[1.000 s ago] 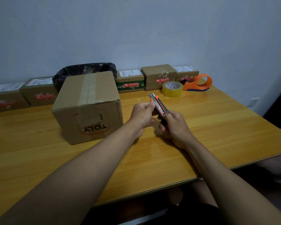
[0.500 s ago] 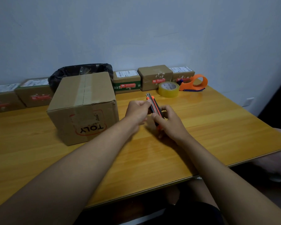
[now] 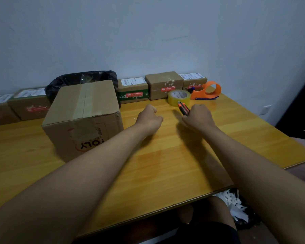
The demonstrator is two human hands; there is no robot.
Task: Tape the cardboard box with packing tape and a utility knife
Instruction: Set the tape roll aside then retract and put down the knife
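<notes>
A brown cardboard box [image 3: 83, 118] with a tape strip along its top seam stands on the wooden table [image 3: 165, 164], left of centre. My right hand [image 3: 199, 118] grips an orange and black utility knife [image 3: 183, 108], whose tip points toward a roll of clear packing tape [image 3: 179, 97] just beyond it. My left hand [image 3: 150, 118] hovers over the table to the right of the box, fingers curled and holding nothing. An orange tape dispenser [image 3: 208, 91] lies behind the roll.
Several small taped parcels [image 3: 164, 87] line the wall at the back of the table. A bin with a black bag [image 3: 83, 80] stands behind the box. Shredded white paper [image 3: 234, 205] lies on the floor under the table's front right edge.
My left hand has let go of the knife and drawn apart to the left. My right hand has carried the knife right and farther back, toward the tape roll.
</notes>
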